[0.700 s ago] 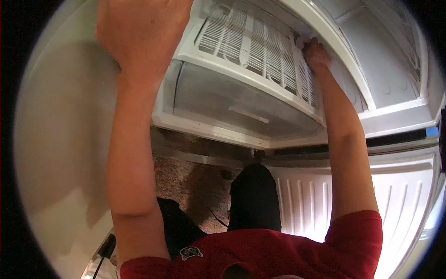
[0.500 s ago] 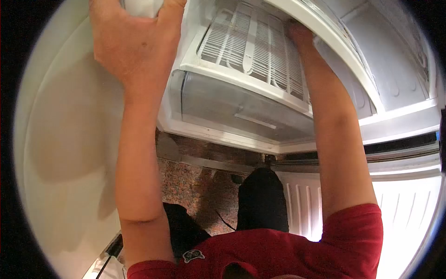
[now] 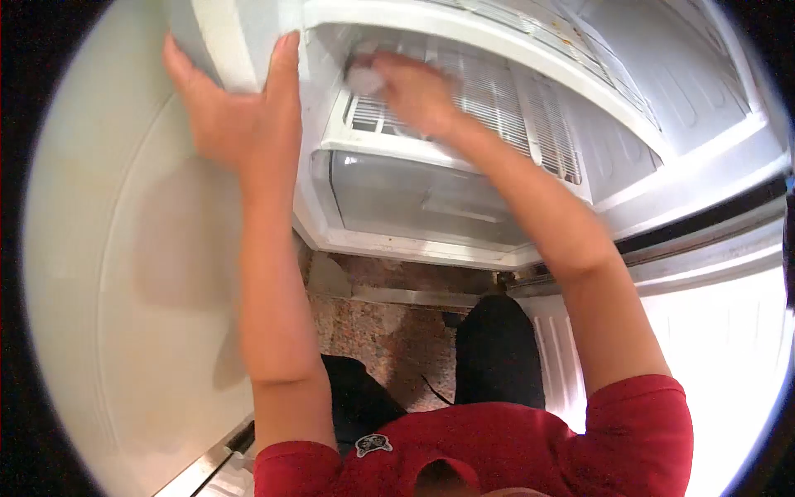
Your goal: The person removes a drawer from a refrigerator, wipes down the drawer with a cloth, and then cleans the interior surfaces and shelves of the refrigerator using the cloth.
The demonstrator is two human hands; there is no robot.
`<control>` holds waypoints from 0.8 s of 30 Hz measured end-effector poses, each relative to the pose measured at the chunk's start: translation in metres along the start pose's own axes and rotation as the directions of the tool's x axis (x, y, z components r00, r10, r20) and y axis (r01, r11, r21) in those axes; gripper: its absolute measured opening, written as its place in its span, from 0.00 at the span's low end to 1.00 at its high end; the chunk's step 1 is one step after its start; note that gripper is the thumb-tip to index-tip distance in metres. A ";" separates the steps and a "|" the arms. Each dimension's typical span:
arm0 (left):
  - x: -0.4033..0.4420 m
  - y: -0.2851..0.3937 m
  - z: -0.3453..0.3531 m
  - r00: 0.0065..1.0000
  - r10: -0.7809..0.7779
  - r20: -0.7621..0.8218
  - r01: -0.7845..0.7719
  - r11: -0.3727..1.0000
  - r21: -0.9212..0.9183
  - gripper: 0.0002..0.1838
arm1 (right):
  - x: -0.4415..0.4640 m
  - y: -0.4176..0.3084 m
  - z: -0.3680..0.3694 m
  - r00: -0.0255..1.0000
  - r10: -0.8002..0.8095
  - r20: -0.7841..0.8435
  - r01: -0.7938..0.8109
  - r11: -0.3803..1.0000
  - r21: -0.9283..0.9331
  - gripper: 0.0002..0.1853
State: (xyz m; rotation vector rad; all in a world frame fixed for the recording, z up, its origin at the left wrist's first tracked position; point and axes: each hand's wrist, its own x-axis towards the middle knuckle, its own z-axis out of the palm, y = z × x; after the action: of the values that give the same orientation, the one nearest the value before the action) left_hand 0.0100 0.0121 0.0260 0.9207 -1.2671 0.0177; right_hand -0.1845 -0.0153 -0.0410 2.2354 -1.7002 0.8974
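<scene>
My left hand (image 3: 240, 116) is closed round the front edge of the fridge's side wall (image 3: 225, 41), thumb on the inner side and fingers on the outer. Inside the compartment, my right hand (image 3: 416, 89) grips a whitish wad (image 3: 364, 79) that looks like a cloth, blurred by motion. It is at the left end of the white wire shelf (image 3: 505, 95), close to the inner left wall. Whether the wad touches the wall or the shelf I cannot tell.
Under the wire shelf sits a clear drawer (image 3: 414, 199). A curved white shelf edge (image 3: 530, 45) spans above my right forearm. The open door (image 3: 712, 356) stands at the lower right. Speckled floor (image 3: 373, 331) shows between my legs.
My right hand has moved from the shelf's right end to its left end, and the whitish wad has come into sight. My left hand keeps its hold; the view has shifted slightly.
</scene>
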 end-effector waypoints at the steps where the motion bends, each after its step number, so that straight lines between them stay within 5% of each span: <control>1: 0.000 0.002 0.000 1.000 -0.026 0.005 0.026 1.000 0.008 0.52 | -0.010 -0.025 -0.018 0.982 0.083 0.170 -0.085 0.996 0.005 0.17; 3: -0.001 0.004 -0.001 0.998 -0.059 0.018 0.059 0.998 -0.006 0.52 | -0.039 -0.047 -0.020 0.988 -0.136 -0.078 0.139 0.990 0.031 0.14; 6: -0.002 0.008 -0.003 0.998 -0.057 0.035 0.059 0.996 -0.067 0.51 | -0.063 -0.060 -0.035 0.971 -0.133 -0.200 0.154 0.984 0.094 0.11; 12: -0.002 0.009 -0.006 0.998 -0.030 0.046 0.035 0.995 -0.092 0.48 | -0.116 -0.071 -0.069 0.976 -0.216 -0.038 0.214 0.976 -0.049 0.13; 15: -0.006 0.009 -0.003 0.996 -0.071 0.046 0.077 0.988 -0.132 0.49 | -0.128 -0.067 -0.086 0.997 0.028 -0.067 -0.018 0.987 0.157 0.13; 16: -0.006 0.008 -0.003 0.996 -0.076 0.048 0.082 0.987 -0.136 0.49 | -0.124 -0.060 -0.087 0.968 0.232 -0.097 -0.191 0.930 0.315 0.13; 17: -0.006 0.008 -0.003 0.996 -0.078 0.049 0.084 0.986 -0.142 0.49 | -0.115 -0.048 -0.094 0.854 0.517 0.052 -0.468 0.721 0.510 0.14; 18: -0.007 0.010 -0.003 0.996 -0.074 0.042 0.081 0.978 -0.195 0.51 | -0.100 -0.032 -0.092 0.689 0.723 0.054 -0.548 0.471 0.691 0.16; 19: -0.007 0.012 -0.001 0.997 -0.070 0.037 0.077 0.965 -0.250 0.52 | -0.080 -0.043 -0.114 0.612 0.747 0.260 -0.379 -0.012 0.925 0.18; 21: -0.009 0.009 -0.002 0.998 -0.046 0.038 0.053 0.968 -0.243 0.55 | -0.046 -0.015 -0.101 0.665 0.659 0.351 -0.035 -0.442 0.897 0.18; 23: -0.006 0.000 -0.003 0.999 0.017 0.029 -0.013 0.992 -0.124 0.56 | -0.008 -0.014 -0.075 0.761 0.560 0.328 0.190 -0.675 0.713 0.16; 24: -0.004 0.001 -0.004 0.999 0.002 0.043 0.004 0.991 -0.135 0.56 | 0.008 -0.030 -0.064 0.796 0.517 0.315 0.173 -0.693 0.700 0.16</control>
State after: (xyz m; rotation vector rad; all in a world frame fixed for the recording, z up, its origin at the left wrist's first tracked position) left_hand 0.0116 0.0164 0.0233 0.8082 -1.2914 -0.0881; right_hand -0.1780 0.0199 0.0207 0.7630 -0.5487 4.3264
